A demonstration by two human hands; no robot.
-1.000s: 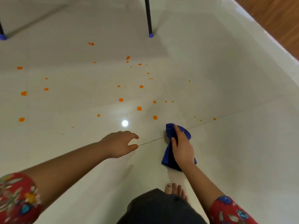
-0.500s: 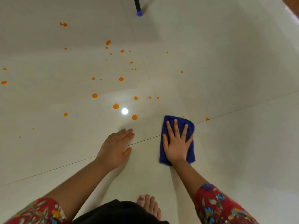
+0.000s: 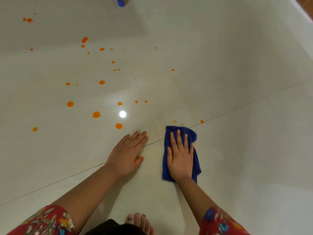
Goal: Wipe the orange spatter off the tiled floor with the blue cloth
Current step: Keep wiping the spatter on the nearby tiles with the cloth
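Head view, looking down. I read the right hand (image 3: 180,160) as lying flat, palm down, on the blue cloth (image 3: 192,134). Its fingers are straight and slightly spread and press the fabric against the tiled floor (image 3: 245,150); no finger curls round it. The cloth is a rumpled, folded strip lying lengthwise under the hand, with its far end just past the fingertips and its near end at the wrist. It lies across a grout line (image 3: 67,178) that runs from lower left to upper right, just to the right of where that joint meets a second one. The left hand (image 3: 126,156) rests flat on bare tile, near the cloth on its left but apart from it. Its fingers are straight and close together, the thumb is out to the side, and it holds nothing. Most of the orange spatter (image 3: 96,114) lies on the tile beyond and to the left of the left hand, as scattered drops of mixed size. One large drop (image 3: 118,126) sits just beyond the left fingertips, beside a bright light reflection (image 3: 122,114). A few small marks (image 3: 174,121) lie just beyond the cloth's far end, and one of them (image 3: 202,121) is on the grout line. I also note red floral sleeves (image 3: 45,221) on both forearms, a bare foot (image 3: 138,222) at the lower edge, and a blue-capped furniture leg (image 3: 120,2) at the top edge.
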